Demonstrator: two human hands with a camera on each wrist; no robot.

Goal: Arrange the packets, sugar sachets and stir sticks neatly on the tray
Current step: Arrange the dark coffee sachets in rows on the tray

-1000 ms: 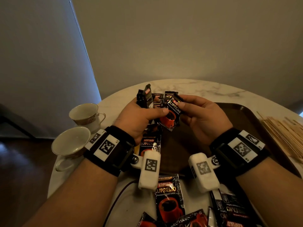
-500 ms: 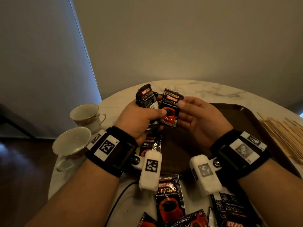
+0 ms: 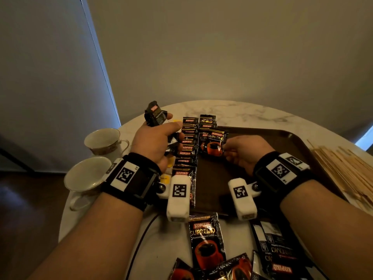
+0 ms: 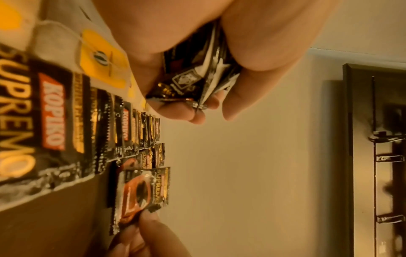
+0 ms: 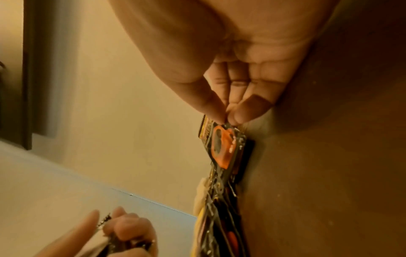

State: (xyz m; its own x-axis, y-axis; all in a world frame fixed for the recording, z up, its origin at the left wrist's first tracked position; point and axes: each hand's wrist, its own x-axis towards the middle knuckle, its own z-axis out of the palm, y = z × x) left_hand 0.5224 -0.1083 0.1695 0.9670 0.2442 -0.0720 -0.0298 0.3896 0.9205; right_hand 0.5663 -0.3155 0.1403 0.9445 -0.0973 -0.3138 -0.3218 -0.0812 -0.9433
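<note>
My left hand grips a bundle of black Kopiko coffee packets above the table's left side; the left wrist view shows the bundle folded into my curled fingers. My right hand pinches the lower corner of a single packet between thumb and fingertips, holding it over the second column of packets. A first column of overlapping packets runs down the left side of the brown tray. Stir sticks lie off the tray's right edge.
Two teacups stand at the table's left edge. Loose packets lie on the marble table in front of the tray. Yellow-marked sachets lie left of the first column. A cable trails from the left wrist.
The hands, which held the packets together, have parted. My right hand drew one packet from the bundle and lowered it to the second column; my left hand moved left with the rest.
</note>
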